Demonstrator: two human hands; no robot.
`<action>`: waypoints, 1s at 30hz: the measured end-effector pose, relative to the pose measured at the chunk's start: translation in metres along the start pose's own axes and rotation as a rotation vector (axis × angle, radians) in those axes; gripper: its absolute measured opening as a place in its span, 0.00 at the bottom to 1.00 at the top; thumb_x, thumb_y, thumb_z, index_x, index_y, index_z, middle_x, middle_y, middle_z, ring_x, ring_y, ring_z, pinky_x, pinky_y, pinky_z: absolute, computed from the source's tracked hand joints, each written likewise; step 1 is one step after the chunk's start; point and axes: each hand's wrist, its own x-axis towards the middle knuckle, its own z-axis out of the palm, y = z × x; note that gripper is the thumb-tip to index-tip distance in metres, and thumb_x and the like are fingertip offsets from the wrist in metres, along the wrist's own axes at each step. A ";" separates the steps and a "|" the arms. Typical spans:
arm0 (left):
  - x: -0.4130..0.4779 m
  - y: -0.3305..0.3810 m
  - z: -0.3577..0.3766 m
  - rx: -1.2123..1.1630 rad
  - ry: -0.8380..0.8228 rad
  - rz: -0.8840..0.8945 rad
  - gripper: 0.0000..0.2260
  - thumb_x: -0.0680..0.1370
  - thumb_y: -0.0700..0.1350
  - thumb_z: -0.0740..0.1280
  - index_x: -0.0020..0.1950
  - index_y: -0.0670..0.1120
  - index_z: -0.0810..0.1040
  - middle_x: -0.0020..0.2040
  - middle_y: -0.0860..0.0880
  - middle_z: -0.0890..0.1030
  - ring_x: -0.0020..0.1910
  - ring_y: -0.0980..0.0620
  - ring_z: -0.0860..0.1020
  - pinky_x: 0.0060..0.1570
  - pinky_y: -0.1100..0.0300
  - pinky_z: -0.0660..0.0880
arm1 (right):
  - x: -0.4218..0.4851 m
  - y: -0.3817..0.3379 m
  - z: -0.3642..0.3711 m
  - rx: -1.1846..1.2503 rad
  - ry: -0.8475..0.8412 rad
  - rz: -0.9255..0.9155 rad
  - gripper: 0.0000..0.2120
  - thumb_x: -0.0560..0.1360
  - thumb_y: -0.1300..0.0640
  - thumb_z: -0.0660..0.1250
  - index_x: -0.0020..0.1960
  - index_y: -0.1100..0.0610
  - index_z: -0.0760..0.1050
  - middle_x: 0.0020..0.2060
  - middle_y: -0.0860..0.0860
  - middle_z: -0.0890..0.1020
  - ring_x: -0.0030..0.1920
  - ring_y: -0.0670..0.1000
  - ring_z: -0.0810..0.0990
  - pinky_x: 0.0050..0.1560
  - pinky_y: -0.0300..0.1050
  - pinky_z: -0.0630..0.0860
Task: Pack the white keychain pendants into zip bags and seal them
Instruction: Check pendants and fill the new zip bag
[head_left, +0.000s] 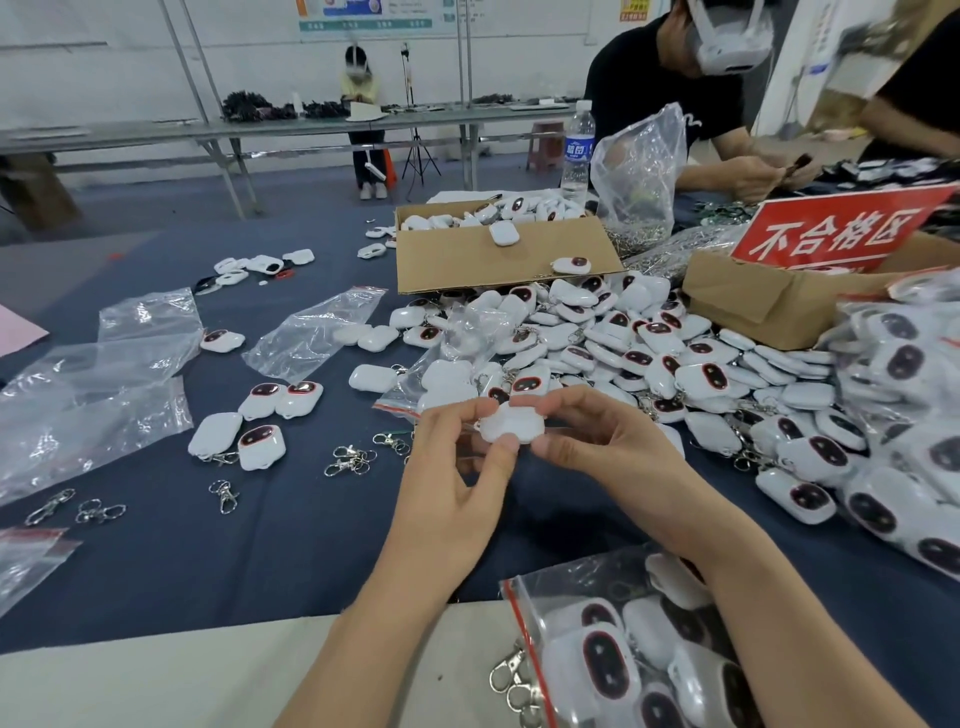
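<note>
Nearest, under the right forearm, a filled zip bag (649, 649) lies with a clasp poking from its red-striped mouth, which looks unsealed. A nudge of that arm could likely spill pendants or push the bag off the table's near edge. Just beyond it, the left hand (457, 467) and right hand (597, 441) pinch one white pendant (511, 427) between thumbs and curled fingertips, lifted off the dark blue cloth (260, 545). The hold is only at the edges, so the smooth shell may slip.

Left of the fingers lie loose metal clasps (350, 460) and empty clear bags (93, 415). Beyond and right of them, the pendant heap (649, 353) could slide. Farther off stand a cardboard box (493, 260), a red sign (836, 234), a water bottle (578, 150) and a person in black (649, 88), then long tables (156, 130) by a white wall.
</note>
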 end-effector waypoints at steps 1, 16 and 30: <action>0.001 0.000 -0.001 -0.043 -0.028 -0.064 0.12 0.80 0.44 0.70 0.62 0.55 0.77 0.57 0.54 0.79 0.48 0.61 0.79 0.47 0.73 0.73 | 0.000 0.001 0.000 0.010 -0.009 -0.001 0.13 0.75 0.68 0.71 0.57 0.57 0.78 0.60 0.49 0.84 0.60 0.52 0.83 0.59 0.38 0.78; 0.008 -0.009 -0.004 -0.114 -0.059 -0.116 0.15 0.77 0.35 0.71 0.45 0.56 0.79 0.42 0.55 0.83 0.40 0.52 0.80 0.45 0.63 0.77 | 0.005 0.006 0.003 0.055 0.057 -0.047 0.15 0.73 0.74 0.70 0.49 0.55 0.81 0.50 0.52 0.88 0.58 0.47 0.84 0.59 0.34 0.77; 0.007 -0.006 -0.003 -0.084 -0.033 -0.096 0.10 0.83 0.51 0.63 0.59 0.55 0.82 0.35 0.59 0.79 0.32 0.59 0.75 0.37 0.65 0.72 | 0.000 -0.002 0.007 -0.046 0.061 -0.016 0.12 0.72 0.62 0.74 0.54 0.53 0.84 0.51 0.47 0.87 0.52 0.44 0.85 0.51 0.31 0.77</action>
